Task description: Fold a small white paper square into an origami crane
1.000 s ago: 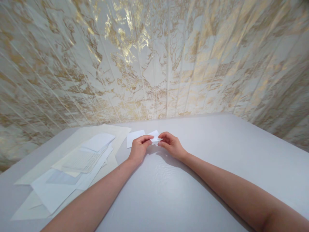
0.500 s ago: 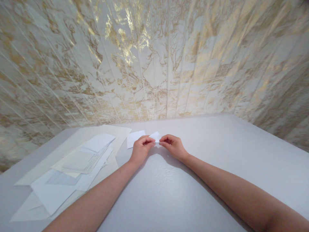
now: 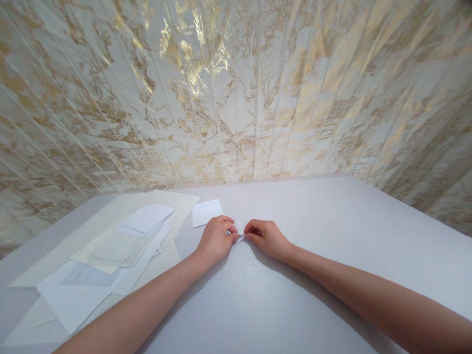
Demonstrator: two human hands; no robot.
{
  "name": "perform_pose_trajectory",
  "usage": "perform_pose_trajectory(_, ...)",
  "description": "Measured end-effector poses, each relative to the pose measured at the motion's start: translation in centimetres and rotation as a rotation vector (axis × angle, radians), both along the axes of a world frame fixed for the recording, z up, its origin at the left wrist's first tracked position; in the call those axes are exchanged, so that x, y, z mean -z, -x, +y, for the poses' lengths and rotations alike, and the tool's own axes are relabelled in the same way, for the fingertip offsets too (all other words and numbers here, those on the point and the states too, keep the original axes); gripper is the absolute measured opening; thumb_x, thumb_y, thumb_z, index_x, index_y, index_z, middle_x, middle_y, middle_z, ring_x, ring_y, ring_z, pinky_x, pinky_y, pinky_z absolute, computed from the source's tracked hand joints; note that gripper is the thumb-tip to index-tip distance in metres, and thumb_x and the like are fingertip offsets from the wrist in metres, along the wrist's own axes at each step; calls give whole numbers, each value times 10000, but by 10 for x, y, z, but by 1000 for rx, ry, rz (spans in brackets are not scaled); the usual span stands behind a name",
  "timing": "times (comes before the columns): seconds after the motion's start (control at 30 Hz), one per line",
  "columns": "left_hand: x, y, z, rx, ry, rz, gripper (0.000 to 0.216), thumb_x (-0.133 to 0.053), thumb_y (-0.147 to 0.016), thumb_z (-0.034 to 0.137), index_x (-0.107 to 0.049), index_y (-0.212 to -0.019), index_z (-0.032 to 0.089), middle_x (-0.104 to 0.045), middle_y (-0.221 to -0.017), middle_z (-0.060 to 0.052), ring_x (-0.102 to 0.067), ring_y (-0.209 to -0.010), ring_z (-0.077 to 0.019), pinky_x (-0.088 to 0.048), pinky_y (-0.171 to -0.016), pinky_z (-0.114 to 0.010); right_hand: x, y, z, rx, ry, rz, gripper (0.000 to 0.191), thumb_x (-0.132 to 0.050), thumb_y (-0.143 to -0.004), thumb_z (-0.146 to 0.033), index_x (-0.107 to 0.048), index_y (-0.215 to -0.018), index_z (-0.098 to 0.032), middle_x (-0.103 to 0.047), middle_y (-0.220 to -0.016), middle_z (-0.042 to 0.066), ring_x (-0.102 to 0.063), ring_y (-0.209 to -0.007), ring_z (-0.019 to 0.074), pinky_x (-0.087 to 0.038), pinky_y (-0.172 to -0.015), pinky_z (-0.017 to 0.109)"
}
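Note:
My left hand point(image 3: 216, 238) and my right hand point(image 3: 266, 237) meet over the white table point(image 3: 332, 236), fingers curled in a pinch. Between them they hold a small folded white piece of paper point(image 3: 239, 230), mostly hidden by my fingertips and low against the tabletop. A separate small white paper rectangle point(image 3: 206, 212) lies flat just beyond my left hand.
A loose pile of white and cream paper sheets point(image 3: 110, 255) covers the table's left side. A gold-and-white marbled wall point(image 3: 236, 98) rises right behind the table's far edge. The table's right edge runs diagonally at far right.
Both hands have come down and slightly toward me with the small paper, from raised above the table to resting on it. Less of the paper shows now.

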State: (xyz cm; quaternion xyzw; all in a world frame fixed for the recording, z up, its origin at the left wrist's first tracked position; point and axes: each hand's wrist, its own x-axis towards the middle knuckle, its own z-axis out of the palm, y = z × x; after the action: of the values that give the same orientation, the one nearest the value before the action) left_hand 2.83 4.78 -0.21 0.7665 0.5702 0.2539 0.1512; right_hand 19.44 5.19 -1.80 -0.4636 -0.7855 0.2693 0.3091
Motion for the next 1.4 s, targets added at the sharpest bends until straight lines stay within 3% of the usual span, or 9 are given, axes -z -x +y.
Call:
perform_pose_trajectory(0.13,3,4,-10,28,-42,90,77,-651,-666,165,-707,-661,218,-631,-929,-33,-528,-924,-201,-387,-865,-333,1,-5,-11,3,-151,-96,118,-564,-704,-77,-639,-698,-168,-593,-723,23,-519,-686,129,-392,-656,235)
perform_pose_trajectory(0.27,5,8,-13,66,-8,90,101,-622,-700,149,-704,-716,206,-648,-770,-21,-552,-805,-172,-411,-777,-301,2,-5,-11,43,-143,-102,81,-615,-689,-109,-643,-732,-171,-614,-755,31,-526,-750,150,-398,-714,260)
perform_pose_trajectory(0.4,4,9,-13,84,-18,81,101,-615,-700,136,-694,-703,199,-660,-757,-17,-562,-786,-168,-406,-756,-290,-2,-3,-10,0,-142,-119,75,-633,-685,-109,-651,-716,-175,-644,-736,21,-535,-767,154,-380,-759,280)
perform_pose_trajectory(0.83,3,10,-5,22,64,63,141,-570,-718,211,-684,-638,190,-616,-705,-18,-553,-723,-156,-397,-687,-263,-2,3,-9,31,-130,-217,71,-607,-735,-171,-653,-681,-178,-642,-714,18,-514,-750,148,-334,-737,274)
perform_pose_trajectory(1.4,2,4,-5,-23,31,183,138,-501,-730,147,-609,-644,159,-555,-721,-36,-524,-701,-151,-391,-678,-263,-4,9,-10,125,-146,-357,148,-519,-783,-215,-616,-684,-167,-617,-706,39,-495,-719,158,-308,-684,270)
